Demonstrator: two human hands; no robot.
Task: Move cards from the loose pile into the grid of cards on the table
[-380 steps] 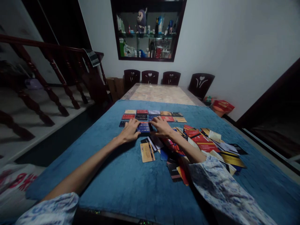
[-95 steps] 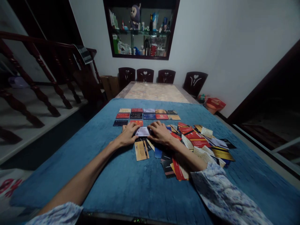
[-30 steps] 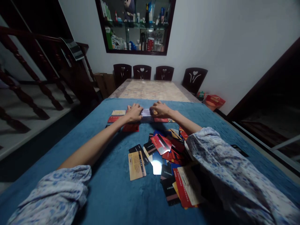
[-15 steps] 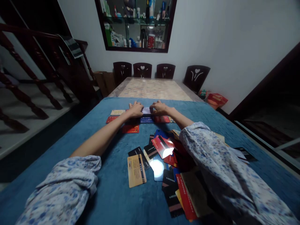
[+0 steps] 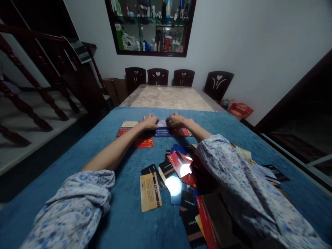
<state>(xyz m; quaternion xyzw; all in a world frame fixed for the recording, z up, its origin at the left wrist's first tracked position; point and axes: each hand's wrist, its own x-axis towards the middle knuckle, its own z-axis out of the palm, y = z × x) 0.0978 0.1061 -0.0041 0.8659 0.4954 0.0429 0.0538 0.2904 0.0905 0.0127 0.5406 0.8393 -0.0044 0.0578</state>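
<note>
On the far part of the blue cloth, my left hand and my right hand face each other. Between them lies a pale card, its short ends pinched by the curled fingers of both hands. Just nearer than it is a blue card in a row, with a red card to its right. Left of my left hand are a cream card and a dark red card. An orange-red card sits by itself in front. Some cards are partly hidden behind my hands and forearms.
A loose heap of cards, including a red card and a gold card, spreads under and beside my right sleeve. Light glares on part of it. The blue cloth covers the near table. Dark chairs stand at the far end.
Both hands stay at the pale card with only slight shifts of the fingers. The view has moved a little, and the heap sits slightly lower in it.
</note>
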